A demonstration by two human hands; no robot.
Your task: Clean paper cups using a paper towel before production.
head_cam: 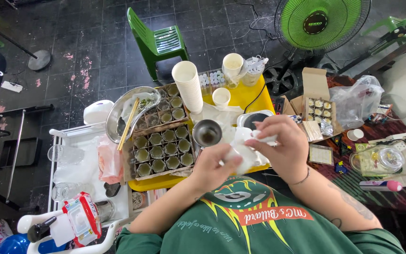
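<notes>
My left hand (pixel 212 167) grips the lower end of a white crumpled cloth or tissue (pixel 244 151). Over the front of the yellow tray (pixel 240 96), my right hand (pixel 280 143) pinches its upper part. Just left of my hands stands a small steel cup (pixel 206 132) with dark liquid in it. Further left, a cardboard box (pixel 163 150) holds several small green-filled cups in rows.
A stack of white paper cups (pixel 189 87) and plastic tubs stand at the tray's back. Left of the box, a steel bowl (pixel 130 110) holds chopsticks. A carton of small cakes (pixel 319 109) and a plastic bag lie to the right. Behind stand a green chair (pixel 158 42) and green fan (pixel 320 21).
</notes>
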